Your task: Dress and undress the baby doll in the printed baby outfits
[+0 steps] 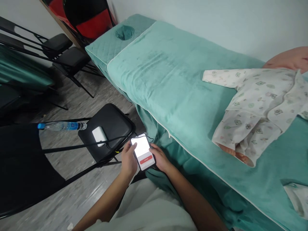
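Both my hands hold a smartphone [143, 151] with a bright white screen and a red bar near its bottom. My left hand [128, 159] grips its left edge with the thumb over the screen. My right hand [160, 158] wraps its right edge from behind. A dark cable runs from the phone's top to a white power bank [99, 135] on the black seat of a folding chair [115, 122] just left of my hands. The edge of a teal-covered massage bed [168, 83] lies right beside my right hand.
A baby doll in printed white clothes [257, 109] lies on the bed at the right. A water bottle [62, 126] lies left of the chair seat. More black folding chairs [62, 51] stand at the back left. A face hole [124, 32] marks the bed's far end.
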A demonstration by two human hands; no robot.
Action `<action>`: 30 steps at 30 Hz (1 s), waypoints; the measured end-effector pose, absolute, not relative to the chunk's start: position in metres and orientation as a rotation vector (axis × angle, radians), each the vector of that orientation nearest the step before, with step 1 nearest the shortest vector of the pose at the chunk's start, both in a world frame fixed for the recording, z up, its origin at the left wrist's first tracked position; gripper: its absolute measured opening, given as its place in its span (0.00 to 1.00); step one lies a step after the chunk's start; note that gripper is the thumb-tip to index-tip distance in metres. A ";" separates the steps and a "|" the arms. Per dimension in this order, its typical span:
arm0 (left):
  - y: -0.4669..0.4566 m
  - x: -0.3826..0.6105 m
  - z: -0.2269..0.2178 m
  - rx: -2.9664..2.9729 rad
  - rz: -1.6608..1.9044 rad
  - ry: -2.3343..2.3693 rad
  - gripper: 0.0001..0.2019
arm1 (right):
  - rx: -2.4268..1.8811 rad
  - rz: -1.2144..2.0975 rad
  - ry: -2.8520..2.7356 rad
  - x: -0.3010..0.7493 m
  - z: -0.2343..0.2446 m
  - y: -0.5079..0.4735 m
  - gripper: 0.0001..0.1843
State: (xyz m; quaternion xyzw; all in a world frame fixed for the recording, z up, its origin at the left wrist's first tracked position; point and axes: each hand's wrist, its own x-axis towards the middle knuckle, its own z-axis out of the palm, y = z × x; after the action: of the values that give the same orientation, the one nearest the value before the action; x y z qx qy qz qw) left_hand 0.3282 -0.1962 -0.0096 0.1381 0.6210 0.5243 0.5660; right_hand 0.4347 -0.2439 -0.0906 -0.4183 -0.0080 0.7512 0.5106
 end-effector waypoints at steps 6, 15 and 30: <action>-0.197 0.328 -0.007 0.397 1.177 1.457 0.19 | -1.019 1.815 -0.039 0.436 -0.087 -0.243 0.28; -0.195 0.330 -0.016 0.263 1.307 1.451 0.15 | -1.082 1.827 -0.114 0.437 -0.085 -0.244 0.30; -0.198 0.323 -0.027 0.356 1.207 1.446 0.17 | -1.086 1.829 -0.078 0.438 -0.084 -0.244 0.29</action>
State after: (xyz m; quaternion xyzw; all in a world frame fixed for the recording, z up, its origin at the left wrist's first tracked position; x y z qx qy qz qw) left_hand 0.3231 -0.1980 -0.0268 0.1519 0.6172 0.5153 0.5749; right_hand 0.4380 -0.2442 -0.0840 -0.4461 -0.0320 0.7514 0.4851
